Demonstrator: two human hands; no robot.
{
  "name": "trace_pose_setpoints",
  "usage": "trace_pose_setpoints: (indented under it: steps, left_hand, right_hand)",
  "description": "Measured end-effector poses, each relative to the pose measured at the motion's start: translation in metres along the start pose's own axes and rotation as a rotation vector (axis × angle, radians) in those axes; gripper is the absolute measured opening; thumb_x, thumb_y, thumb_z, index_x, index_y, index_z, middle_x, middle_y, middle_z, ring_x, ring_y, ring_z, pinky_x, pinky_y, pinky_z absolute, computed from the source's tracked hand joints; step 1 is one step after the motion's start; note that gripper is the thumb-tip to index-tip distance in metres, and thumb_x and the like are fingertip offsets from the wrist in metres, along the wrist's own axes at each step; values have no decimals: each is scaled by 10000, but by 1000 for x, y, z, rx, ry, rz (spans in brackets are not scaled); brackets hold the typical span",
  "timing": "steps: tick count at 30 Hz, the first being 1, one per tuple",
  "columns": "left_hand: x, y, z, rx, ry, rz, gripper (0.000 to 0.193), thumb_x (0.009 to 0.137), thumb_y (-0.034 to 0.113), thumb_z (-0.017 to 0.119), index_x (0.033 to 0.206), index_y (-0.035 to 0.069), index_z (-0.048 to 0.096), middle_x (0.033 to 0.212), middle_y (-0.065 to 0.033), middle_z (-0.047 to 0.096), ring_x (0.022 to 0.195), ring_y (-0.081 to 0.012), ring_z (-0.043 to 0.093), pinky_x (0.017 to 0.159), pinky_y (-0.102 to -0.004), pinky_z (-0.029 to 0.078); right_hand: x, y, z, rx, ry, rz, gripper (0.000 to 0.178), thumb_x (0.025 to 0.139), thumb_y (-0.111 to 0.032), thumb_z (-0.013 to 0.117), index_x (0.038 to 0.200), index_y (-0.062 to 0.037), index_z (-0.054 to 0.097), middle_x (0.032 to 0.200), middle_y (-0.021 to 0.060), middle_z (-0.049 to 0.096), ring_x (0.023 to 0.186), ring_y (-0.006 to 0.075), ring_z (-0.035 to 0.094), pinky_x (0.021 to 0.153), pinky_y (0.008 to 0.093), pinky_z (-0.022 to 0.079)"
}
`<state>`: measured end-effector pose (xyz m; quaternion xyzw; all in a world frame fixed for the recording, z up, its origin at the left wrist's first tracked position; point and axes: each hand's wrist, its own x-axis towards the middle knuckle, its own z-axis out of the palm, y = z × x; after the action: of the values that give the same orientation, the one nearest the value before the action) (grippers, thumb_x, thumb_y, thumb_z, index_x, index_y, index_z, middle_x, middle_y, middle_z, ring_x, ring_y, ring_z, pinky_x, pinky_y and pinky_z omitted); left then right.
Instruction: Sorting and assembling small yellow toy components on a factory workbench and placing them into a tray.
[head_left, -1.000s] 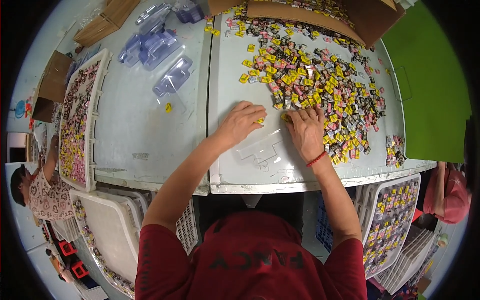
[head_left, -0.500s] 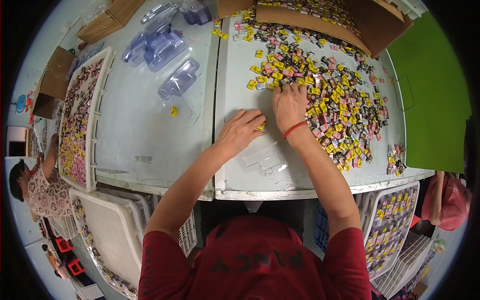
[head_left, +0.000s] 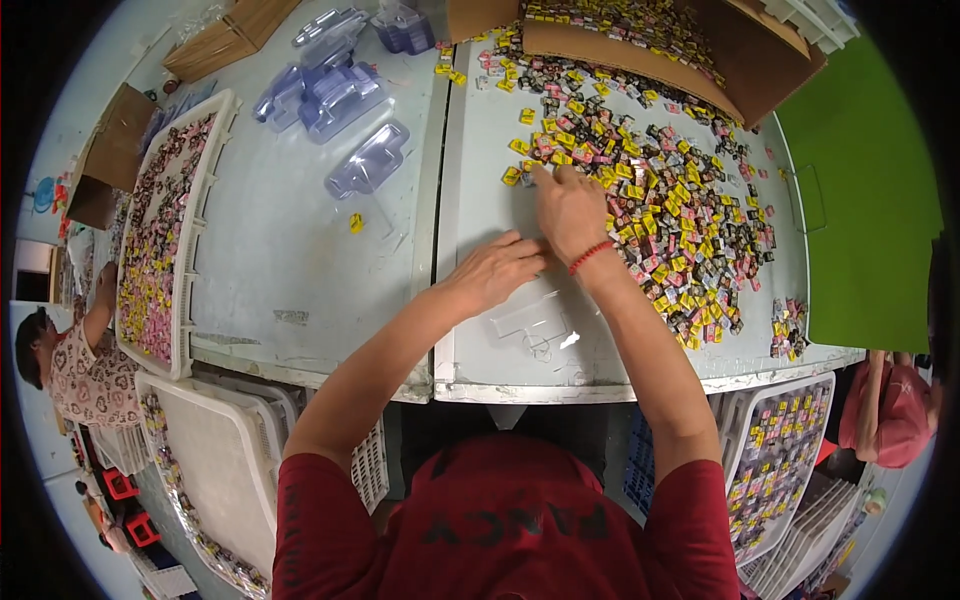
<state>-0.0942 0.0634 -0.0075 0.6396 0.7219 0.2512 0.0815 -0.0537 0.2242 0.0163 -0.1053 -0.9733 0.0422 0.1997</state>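
Note:
My right hand (head_left: 572,212), with a red bead bracelet at the wrist, is at the left edge of a spread pile of small yellow, pink and black packets (head_left: 650,195). Its fingers are bent down among the nearest packets, and their tips are partly hidden. Beside it, to the left, my left hand (head_left: 498,270) has its fingers drawn together, pointing at my right wrist; anything between them is hidden. Just below both hands a clear plastic blister tray (head_left: 530,325) lies on the white table (head_left: 470,355).
A cardboard box (head_left: 620,48) of packets stands at the back. Left of the table seam are stacked clear plastic trays (head_left: 340,100), one yellow packet (head_left: 356,222) and a white crate (head_left: 185,310) of packets. Filled racks (head_left: 785,450) stand below right. People sit at both sides.
My left hand has moved right, close to my right wrist, and the yellow packet seen at its fingertips is now hidden. My right hand has shifted slightly left along the pile's edge.

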Motion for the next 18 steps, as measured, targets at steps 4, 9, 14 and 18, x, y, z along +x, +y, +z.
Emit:
trace_pose_setpoints:
  steps: [4, 9, 14, 18]
  left_hand:
    - [-1, 3, 8, -38, 87, 31, 288, 751, 74, 672, 1034, 67, 617, 1064, -52, 557, 925, -261, 551, 812, -353, 487]
    - [-21, 10, -1, -35, 159, -51, 377, 732, 183, 724, 1070, 63, 608, 1096, -78, 563, 1009, -266, 547, 867, -351, 471]
    - [-36, 15, -13, -33, 356, -166, 463, 702, 200, 763, 1096, 40, 581, 1095, -86, 546, 994, -266, 556, 838, -357, 490]
    - [-48, 22, -17, -104, 372, -296, 427, 705, 180, 758, 1074, 44, 590, 1068, -79, 554, 972, -258, 555, 833, -348, 486]
  right_hand:
    - [0, -8, 8, -129, -161, -5, 313, 839, -115, 501, 1127, -110, 622, 947, 115, 633, 891, 260, 618, 832, 420, 428]
    - [-27, 2, -9, -20, -93, -157, 241, 835, -138, 533, 1054, -112, 630, 964, 121, 625, 929, 264, 603, 843, 399, 405]
    - [-49, 15, -25, 240, -149, -106, 290, 839, -137, 606, 1124, -86, 602, 917, 109, 650, 882, 271, 612, 860, 426, 423]
    - [-61, 13, -31, 244, -74, 30, 228, 836, -173, 628, 1045, -83, 617, 861, 99, 663, 815, 279, 610, 831, 406, 411]
